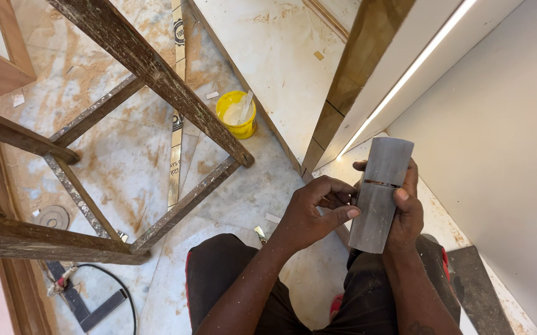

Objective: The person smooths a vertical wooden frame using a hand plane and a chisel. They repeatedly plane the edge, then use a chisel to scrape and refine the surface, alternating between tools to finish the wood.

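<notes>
Up close, the right hand (405, 214) grips a grey metal plane (379, 193) upright over the person's lap, thumb pressed beside its slot. Fingers of the left hand (310, 214) curl against its left edge. Further off, a yellow bucket (237, 115) stands on the dusty floor (126, 155) beside a wooden ladder frame (157, 74).

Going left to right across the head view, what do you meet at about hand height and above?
Wooden ladder frame → yellow bucket → left hand → grey plane block → right hand → white wall panel.
</notes>
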